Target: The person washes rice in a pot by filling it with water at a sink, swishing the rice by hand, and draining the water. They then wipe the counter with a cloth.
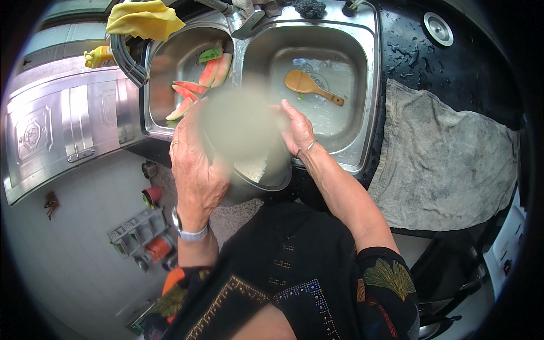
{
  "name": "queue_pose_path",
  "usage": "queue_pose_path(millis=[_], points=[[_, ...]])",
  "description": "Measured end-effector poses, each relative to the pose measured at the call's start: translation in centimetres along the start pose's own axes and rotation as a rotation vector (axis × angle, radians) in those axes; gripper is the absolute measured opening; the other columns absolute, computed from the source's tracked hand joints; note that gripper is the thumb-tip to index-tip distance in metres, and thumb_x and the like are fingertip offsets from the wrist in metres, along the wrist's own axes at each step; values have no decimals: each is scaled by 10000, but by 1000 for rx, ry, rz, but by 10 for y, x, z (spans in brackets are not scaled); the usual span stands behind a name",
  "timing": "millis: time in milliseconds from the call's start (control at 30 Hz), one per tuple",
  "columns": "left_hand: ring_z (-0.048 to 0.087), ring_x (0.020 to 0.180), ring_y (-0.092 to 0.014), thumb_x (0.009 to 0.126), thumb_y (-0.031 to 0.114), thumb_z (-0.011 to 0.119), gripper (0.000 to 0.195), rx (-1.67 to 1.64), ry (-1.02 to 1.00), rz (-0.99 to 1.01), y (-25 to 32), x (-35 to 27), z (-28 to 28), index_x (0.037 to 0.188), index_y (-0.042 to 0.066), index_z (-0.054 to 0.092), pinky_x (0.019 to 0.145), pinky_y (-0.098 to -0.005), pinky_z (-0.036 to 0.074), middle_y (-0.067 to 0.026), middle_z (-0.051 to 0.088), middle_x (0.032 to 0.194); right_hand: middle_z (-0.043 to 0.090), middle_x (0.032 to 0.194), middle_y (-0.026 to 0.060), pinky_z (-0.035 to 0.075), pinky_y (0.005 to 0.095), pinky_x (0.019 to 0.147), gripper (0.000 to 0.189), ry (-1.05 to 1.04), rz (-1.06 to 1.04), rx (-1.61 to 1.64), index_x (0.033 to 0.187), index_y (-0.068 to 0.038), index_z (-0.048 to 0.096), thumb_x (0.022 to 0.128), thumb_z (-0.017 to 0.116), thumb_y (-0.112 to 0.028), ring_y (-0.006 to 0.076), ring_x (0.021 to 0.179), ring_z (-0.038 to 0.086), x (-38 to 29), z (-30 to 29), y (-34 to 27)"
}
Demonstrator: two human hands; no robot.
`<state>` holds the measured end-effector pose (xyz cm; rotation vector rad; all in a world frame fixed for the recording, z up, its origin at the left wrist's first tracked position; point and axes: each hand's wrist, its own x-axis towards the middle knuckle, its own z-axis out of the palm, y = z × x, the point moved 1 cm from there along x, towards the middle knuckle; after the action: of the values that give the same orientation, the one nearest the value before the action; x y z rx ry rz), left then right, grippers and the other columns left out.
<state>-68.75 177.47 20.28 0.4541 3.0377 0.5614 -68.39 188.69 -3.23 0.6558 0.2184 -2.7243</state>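
A round metal pot (278,176) with pale, whitish contents inside is held at the near edge of the double sink. My left hand (193,159) spreads over the pot's left side. At the right, my right hand (297,129) is against the far right side of the pot. A blurred pale patch covers the middle of the pot and some of the fingertips, so the grip is partly hidden. The right basin (348,136) holds a wooden rice paddle (301,82) in shallow water. Watermelon rinds (209,72) lie in the left basin (163,63).
A faucet (250,23) stands behind the basins. A yellow cloth (144,19) hangs over a curved metal pipe, near a yellow bottle (101,57). A grey towel (446,157) and a metal sink strainer (438,29) lie on the wet black counter at right.
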Motion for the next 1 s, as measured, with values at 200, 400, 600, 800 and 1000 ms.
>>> queue_pose_path(millis=[200, 400, 600, 800, 1000], points=[[493, 1282, -346, 846, 193, 504, 589, 15, 5, 1, 1, 1, 1, 1401, -1, 467, 1112, -418, 336, -220, 523, 1370, 655, 1089, 220, 535, 438, 944, 425, 55, 10, -6, 1040, 78, 627, 1032, 480, -320, 296, 1029, 649, -4, 7, -4], [498, 1276, -346, 848, 193, 503, 587, 59, -6, 60, 1, 2, 1, 1400, -4, 468, 1106, -415, 343, -222, 526, 1366, 657, 1062, 221, 552, 435, 914, 437, 66, 31, -7, 1042, 85, 624, 1028, 485, -328, 298, 1003, 657, -3, 6, -3], [499, 1272, -348, 853, 200, 500, 584, 48, -9, 52, 1, 4, 1, 1400, -2, 469, 1103, -413, 345, -225, 527, 1361, 659, 1036, 223, 568, 436, 876, 431, 67, 52, 2, 1040, 93, 627, 1024, 492, -316, 301, 957, 670, 2, 3, 0], [500, 1272, -351, 855, 203, 497, 582, 44, -10, 42, 1, 5, 2, 1401, 1, 470, 1102, -415, 348, -226, 525, 1365, 662, 1008, 220, 578, 440, 839, 430, 99, 72, -7, 1045, 92, 628, 1022, 497, -317, 303, 916, 679, 5, 0, 2], [500, 1273, -355, 859, 202, 494, 581, 63, -16, 49, 0, 6, 3, 1403, 0, 464, 1098, -417, 354, -230, 523, 1366, 662, 983, 216, 585, 437, 808, 428, 116, 65, -63, 1050, 90, 626, 1016, 513, -321, 301, 890, 683, 6, -3, 3]])
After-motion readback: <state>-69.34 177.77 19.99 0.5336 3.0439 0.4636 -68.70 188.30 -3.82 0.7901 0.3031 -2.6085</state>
